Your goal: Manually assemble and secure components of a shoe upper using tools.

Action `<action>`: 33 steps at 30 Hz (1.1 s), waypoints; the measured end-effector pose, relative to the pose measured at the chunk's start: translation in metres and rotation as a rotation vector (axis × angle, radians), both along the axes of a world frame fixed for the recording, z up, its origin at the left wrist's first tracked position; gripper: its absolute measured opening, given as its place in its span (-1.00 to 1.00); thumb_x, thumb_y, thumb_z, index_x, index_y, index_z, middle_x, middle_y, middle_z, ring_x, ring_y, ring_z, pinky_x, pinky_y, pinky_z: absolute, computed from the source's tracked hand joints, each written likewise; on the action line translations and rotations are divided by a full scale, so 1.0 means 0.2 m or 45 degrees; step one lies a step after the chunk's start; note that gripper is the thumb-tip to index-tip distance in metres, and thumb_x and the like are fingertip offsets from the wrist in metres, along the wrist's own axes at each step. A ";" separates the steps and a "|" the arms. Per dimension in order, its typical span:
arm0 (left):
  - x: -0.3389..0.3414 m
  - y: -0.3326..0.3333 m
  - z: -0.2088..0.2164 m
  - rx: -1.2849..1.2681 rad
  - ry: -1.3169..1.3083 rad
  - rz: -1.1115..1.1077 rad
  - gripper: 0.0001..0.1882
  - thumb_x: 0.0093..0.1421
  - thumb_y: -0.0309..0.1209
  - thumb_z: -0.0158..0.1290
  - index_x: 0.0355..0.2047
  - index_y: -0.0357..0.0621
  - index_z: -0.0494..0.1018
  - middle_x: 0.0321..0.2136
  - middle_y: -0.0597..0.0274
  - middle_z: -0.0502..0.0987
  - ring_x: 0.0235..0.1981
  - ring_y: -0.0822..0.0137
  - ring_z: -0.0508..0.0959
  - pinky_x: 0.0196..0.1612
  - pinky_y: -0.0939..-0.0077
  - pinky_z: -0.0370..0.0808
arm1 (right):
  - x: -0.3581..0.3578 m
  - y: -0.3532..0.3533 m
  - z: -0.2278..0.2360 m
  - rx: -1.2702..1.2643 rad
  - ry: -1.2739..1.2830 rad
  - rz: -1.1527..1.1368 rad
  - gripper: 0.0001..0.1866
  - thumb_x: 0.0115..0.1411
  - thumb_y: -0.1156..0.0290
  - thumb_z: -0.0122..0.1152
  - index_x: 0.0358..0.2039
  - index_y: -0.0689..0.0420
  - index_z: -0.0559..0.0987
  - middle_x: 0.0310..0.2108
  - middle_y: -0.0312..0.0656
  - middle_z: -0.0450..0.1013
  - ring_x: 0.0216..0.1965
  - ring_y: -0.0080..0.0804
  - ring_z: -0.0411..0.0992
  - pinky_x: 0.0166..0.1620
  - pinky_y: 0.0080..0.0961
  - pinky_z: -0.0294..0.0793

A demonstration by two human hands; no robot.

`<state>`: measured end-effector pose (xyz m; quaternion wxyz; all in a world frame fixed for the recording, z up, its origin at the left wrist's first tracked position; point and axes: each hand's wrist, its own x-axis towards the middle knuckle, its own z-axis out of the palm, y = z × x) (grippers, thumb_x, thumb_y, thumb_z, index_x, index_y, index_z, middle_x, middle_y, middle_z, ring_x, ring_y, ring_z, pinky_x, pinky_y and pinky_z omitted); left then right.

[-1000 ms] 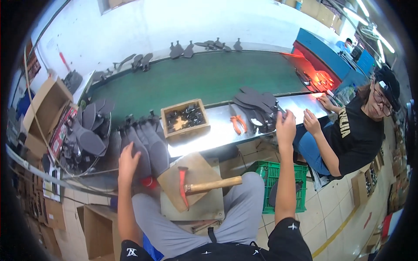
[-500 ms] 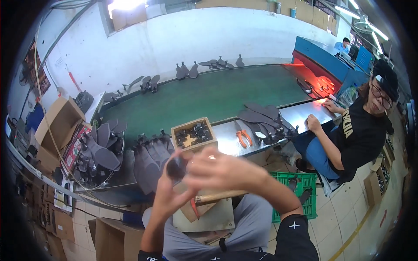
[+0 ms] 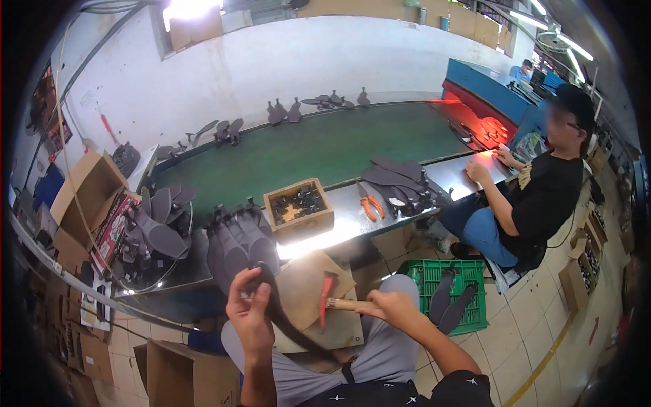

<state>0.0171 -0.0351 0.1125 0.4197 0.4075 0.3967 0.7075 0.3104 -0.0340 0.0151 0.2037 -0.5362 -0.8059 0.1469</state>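
My left hand (image 3: 251, 315) is closed on a dark shoe sole (image 3: 293, 329), seen edge-on, its far end between thumb and fingers and its other end down over my lap. My right hand (image 3: 397, 311) wraps round the wooden handle of a hammer (image 3: 327, 298) with a red head. That head is over a pale board (image 3: 288, 342) with a tan sheet (image 3: 298, 278) on it, between my knees. Several dark grey soles (image 3: 234, 247) with small heels lie on the bench just beyond my left hand. A wooden box (image 3: 305, 225) of small black pieces stands behind the board.
Orange-handled pliers (image 3: 370, 207) and more soles (image 3: 400, 182) lie on the metal bench edge, before a green conveyor belt (image 3: 305, 149). At right are a green crate (image 3: 475, 315) with soles and a seated co-worker (image 3: 542, 197). An open carton (image 3: 169, 373) stands lower left.
My hands were together over the board and have parted. The right has moved right and taken hold of the hammer handle; the left has come down and still holds a dark piece.
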 end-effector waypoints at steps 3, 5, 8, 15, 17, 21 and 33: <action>0.06 0.05 0.05 -0.081 -0.070 -0.047 -0.75 0.27 -0.51 0.10 -0.04 -0.19 0.45 -0.23 0.27 0.51 -0.27 0.48 0.51 -0.10 0.70 0.40 | 0.19 -0.17 -0.13 -0.066 0.369 -0.358 -0.50 0.10 -0.08 0.36 -0.50 0.18 0.56 -0.70 0.00 0.41 -0.63 -0.04 0.47 -0.55 -0.28 0.42; 0.12 0.19 -0.05 -0.079 0.218 -0.063 -0.77 0.29 -0.48 0.09 -0.05 -0.19 0.45 -0.22 0.28 0.49 -0.24 0.46 0.49 -0.08 0.65 0.42 | 0.28 -0.27 -0.20 -0.052 0.451 -0.481 -0.54 0.08 0.00 0.42 -0.53 0.18 0.54 -0.71 -0.07 0.42 -0.66 -0.16 0.44 -0.57 -0.35 0.39; 0.13 0.43 -0.46 -0.080 1.379 0.062 -0.65 0.29 -0.38 0.07 0.03 -0.28 0.41 0.12 -0.17 0.34 0.14 0.03 0.34 0.19 0.26 0.27 | 0.29 -0.45 -0.23 -0.151 0.817 -0.706 -0.60 0.05 0.15 0.49 -0.55 0.19 0.52 -0.73 -0.24 0.41 -0.70 -0.40 0.37 -0.59 -0.46 0.35; 0.18 0.94 -0.32 0.064 1.214 0.054 -0.69 0.32 -0.32 0.03 -0.03 -0.28 0.49 -0.16 -0.10 0.58 -0.14 0.02 0.58 -0.05 0.25 0.46 | 0.23 -0.61 -0.14 -0.144 1.468 -1.042 -0.80 0.21 0.35 0.33 -0.41 0.23 0.59 -0.60 -0.35 0.47 -0.56 -0.62 0.39 -0.41 -0.58 0.42; 0.11 1.30 -0.37 0.314 1.601 0.174 -0.78 0.21 -0.43 0.12 -0.16 -0.27 0.54 -0.35 -0.08 0.61 -0.32 0.00 0.61 -0.24 0.22 0.50 | 0.23 -0.55 -0.12 -0.071 1.288 -0.846 -0.83 0.24 0.36 0.31 -0.28 0.21 0.63 -0.54 -0.35 0.50 -0.51 -0.63 0.40 -0.37 -0.60 0.41; 0.03 1.69 -0.44 0.125 2.090 -0.318 -0.79 0.04 -0.53 0.20 -0.27 -0.28 0.57 -0.42 -0.11 0.60 -0.34 -0.05 0.62 -0.24 0.17 0.53 | 0.17 -0.41 0.04 -0.107 1.462 -0.607 -0.86 0.27 0.38 0.27 -0.29 0.19 0.66 -0.52 -0.34 0.54 -0.51 -0.67 0.41 -0.41 -0.63 0.38; -0.12 1.60 -0.43 0.067 1.702 -0.023 -0.70 -0.04 -0.54 0.25 -0.25 -0.34 0.60 -0.42 -0.04 0.66 -0.43 0.19 0.67 -0.31 0.38 0.59 | 0.07 -0.20 -0.02 0.134 1.315 -0.396 -0.82 0.20 0.41 0.33 -0.23 0.21 0.66 -0.48 -0.24 0.59 -0.57 -0.57 0.46 -0.46 -0.59 0.43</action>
